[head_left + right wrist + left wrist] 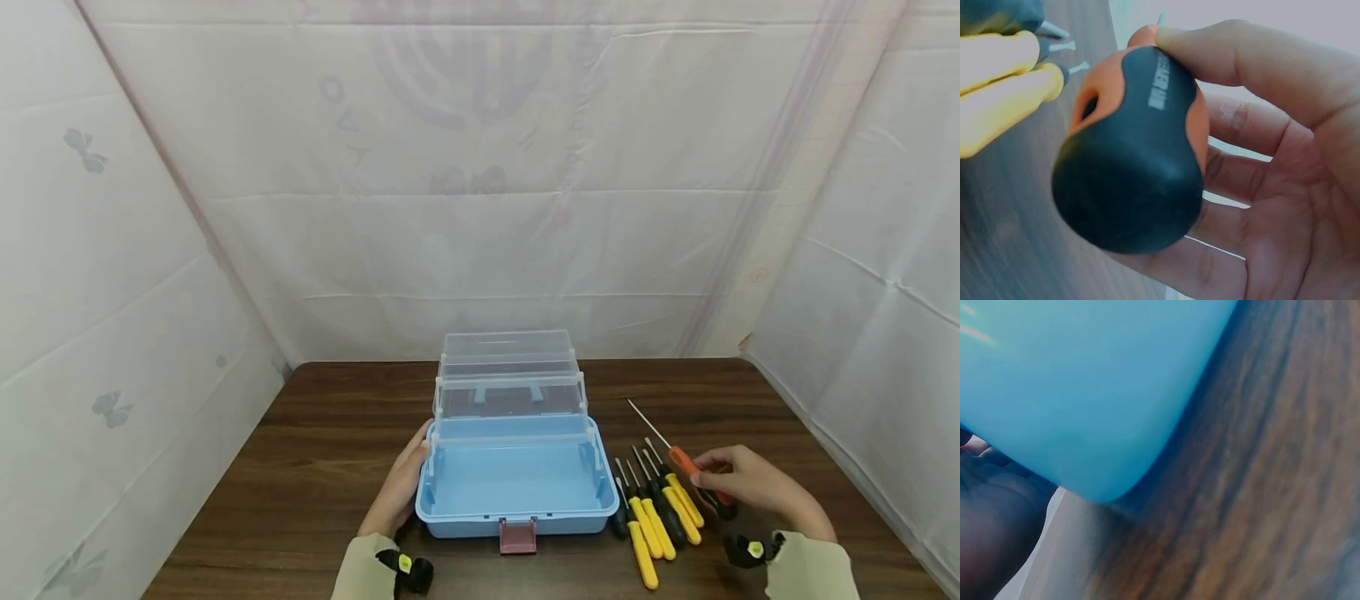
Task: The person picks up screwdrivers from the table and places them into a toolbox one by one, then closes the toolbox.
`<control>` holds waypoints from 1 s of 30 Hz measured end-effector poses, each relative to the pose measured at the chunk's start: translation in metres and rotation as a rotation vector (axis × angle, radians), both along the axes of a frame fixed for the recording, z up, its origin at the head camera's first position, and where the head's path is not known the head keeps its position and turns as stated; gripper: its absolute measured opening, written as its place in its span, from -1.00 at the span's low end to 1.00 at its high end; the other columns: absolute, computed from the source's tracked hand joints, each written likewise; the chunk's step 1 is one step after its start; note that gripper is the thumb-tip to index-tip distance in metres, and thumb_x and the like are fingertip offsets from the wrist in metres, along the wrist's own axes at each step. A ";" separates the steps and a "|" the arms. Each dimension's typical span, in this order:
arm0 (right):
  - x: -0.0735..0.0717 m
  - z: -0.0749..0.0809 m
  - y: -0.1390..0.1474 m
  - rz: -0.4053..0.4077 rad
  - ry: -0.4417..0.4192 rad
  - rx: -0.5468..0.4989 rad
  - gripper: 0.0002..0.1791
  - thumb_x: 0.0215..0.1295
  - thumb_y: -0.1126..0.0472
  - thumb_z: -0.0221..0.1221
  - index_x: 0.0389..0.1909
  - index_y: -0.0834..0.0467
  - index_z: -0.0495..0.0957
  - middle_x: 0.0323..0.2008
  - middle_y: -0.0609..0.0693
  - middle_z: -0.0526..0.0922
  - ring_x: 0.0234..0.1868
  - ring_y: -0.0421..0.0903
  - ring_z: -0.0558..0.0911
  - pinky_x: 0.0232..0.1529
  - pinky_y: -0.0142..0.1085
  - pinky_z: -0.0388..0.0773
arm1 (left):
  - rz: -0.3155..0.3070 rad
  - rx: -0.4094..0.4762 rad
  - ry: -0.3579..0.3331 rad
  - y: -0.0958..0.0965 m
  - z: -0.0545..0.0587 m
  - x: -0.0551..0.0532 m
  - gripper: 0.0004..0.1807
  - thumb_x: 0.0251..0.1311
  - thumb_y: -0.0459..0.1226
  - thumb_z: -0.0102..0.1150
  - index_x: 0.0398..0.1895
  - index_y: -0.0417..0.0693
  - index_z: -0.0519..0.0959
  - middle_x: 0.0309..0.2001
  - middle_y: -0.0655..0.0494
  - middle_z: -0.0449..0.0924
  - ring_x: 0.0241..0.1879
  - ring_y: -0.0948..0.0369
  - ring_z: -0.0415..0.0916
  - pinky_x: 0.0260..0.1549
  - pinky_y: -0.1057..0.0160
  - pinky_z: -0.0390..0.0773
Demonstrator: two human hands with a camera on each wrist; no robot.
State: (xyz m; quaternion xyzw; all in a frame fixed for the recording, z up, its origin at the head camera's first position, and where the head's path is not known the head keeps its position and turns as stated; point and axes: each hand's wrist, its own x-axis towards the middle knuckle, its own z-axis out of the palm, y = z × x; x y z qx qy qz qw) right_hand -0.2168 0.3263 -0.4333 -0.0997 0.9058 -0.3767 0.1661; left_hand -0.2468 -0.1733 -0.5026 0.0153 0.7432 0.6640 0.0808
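Observation:
My right hand (753,483) pinches the orange-and-black handle of a screwdriver (681,460) between thumb and fingers. Its long thin shaft points away and to the left. In the right wrist view, the handle's rounded black end (1129,187) faces the camera. Against the left side of a light blue toolbox (517,527) rests my left hand (401,485), its fingers along the wall near the rim. The left wrist view shows the box wall (1104,394) close up with part of the palm (1004,519) beside it. The toolbox stands open, its clear trays (510,392) raised at the back.
Several yellow-and-black screwdrivers (651,533) lie side by side between the toolbox and my right hand. A dark red latch (517,537) hangs at the box's front. The brown wooden table (315,467) is enclosed by pale hanging sheets (480,250) behind and at both sides.

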 end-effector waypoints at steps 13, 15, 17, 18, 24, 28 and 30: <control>-0.002 0.011 -0.012 0.002 0.036 0.009 -0.51 0.28 0.06 0.21 0.04 0.39 0.54 -0.20 0.08 0.66 -0.28 -0.10 0.60 -0.35 -0.27 0.57 | -0.012 0.027 0.002 0.000 0.004 0.003 -0.38 0.50 0.01 -0.36 0.54 0.09 -0.07 0.54 -0.10 -0.14 0.51 -0.15 -0.21 0.39 -0.25 -0.09; -0.002 0.014 -0.013 0.014 0.037 -0.003 -0.51 0.29 0.06 0.20 0.04 0.39 0.53 -0.20 0.08 0.66 -0.26 -0.09 0.60 -0.33 -0.26 0.58 | -0.017 0.033 0.012 0.000 0.004 0.002 -0.36 0.50 0.04 -0.35 0.54 0.08 -0.08 0.54 -0.10 -0.15 0.51 -0.15 -0.22 0.39 -0.25 -0.10; -0.003 0.016 -0.014 0.026 0.030 -0.019 -0.51 0.30 0.07 0.19 0.05 0.39 0.53 -0.19 0.08 0.66 -0.25 -0.07 0.61 -0.31 -0.26 0.58 | -0.016 0.040 0.016 -0.001 0.003 0.001 -0.35 0.49 0.05 -0.34 0.54 0.08 -0.08 0.54 -0.09 -0.15 0.51 -0.13 -0.23 0.40 -0.25 -0.11; -0.004 0.017 -0.015 0.030 0.032 -0.018 -0.51 0.30 0.06 0.19 0.05 0.39 0.53 -0.19 0.08 0.66 -0.24 -0.08 0.61 -0.31 -0.26 0.58 | -0.017 0.041 0.018 -0.001 0.003 0.001 -0.35 0.49 0.05 -0.34 0.54 0.08 -0.08 0.54 -0.09 -0.15 0.51 -0.13 -0.23 0.40 -0.24 -0.12; -0.006 0.020 -0.020 0.047 0.048 -0.008 -0.52 0.30 0.06 0.19 0.05 0.37 0.54 -0.18 0.07 0.66 -0.23 -0.08 0.60 -0.30 -0.26 0.57 | -0.020 0.040 0.011 -0.001 0.003 -0.002 -0.39 0.52 -0.02 -0.38 0.54 0.08 -0.09 0.55 -0.07 -0.16 0.52 -0.11 -0.24 0.41 -0.22 -0.13; -0.006 0.020 -0.022 0.051 0.048 -0.018 -0.52 0.30 0.06 0.20 0.06 0.37 0.53 -0.18 0.08 0.67 -0.24 -0.08 0.60 -0.32 -0.26 0.57 | -0.019 0.039 0.008 -0.001 0.004 0.000 -0.41 0.52 -0.05 -0.39 0.54 0.09 -0.08 0.55 -0.06 -0.16 0.52 -0.11 -0.25 0.41 -0.22 -0.13; -0.006 0.020 -0.023 0.057 0.050 -0.025 -0.52 0.30 0.07 0.20 0.06 0.37 0.53 -0.18 0.08 0.67 -0.24 -0.08 0.60 -0.33 -0.25 0.58 | -0.017 0.041 0.004 0.000 0.004 0.001 -0.42 0.53 -0.06 -0.40 0.54 0.10 -0.08 0.55 -0.06 -0.16 0.52 -0.11 -0.25 0.41 -0.22 -0.13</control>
